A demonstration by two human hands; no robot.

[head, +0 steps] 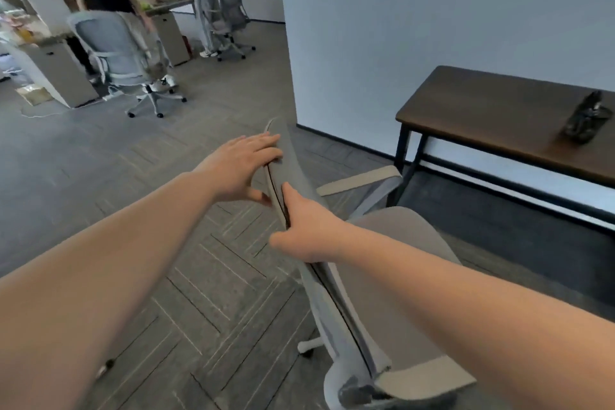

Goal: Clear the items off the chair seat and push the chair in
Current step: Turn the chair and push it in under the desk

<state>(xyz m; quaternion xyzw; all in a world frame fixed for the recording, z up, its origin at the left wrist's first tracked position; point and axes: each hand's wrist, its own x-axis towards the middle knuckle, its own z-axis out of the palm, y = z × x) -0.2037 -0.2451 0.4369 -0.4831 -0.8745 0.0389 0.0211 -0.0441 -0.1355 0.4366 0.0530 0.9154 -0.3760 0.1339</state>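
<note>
A light grey office chair [392, 243] stands in front of me, seen from behind its backrest, with its bare grey seat facing the dark wooden desk [492, 116] at the right. My left hand [239, 170] lies on the top edge of the backrest, fingers over the rim and thumb behind. My right hand [309, 230] grips the same edge lower down, fingers wrapped over it. A dark crumpled item [587, 120] lies on the desk top. The chair stands apart from the desk, angled towards it.
A white wall corner [293, 76] juts out just beyond the chair. At the far left a seated person on another grey chair [116, 53] works at a desk; a further chair [231, 13] stands behind. Grey carpet floor [166, 210] stretches to my left.
</note>
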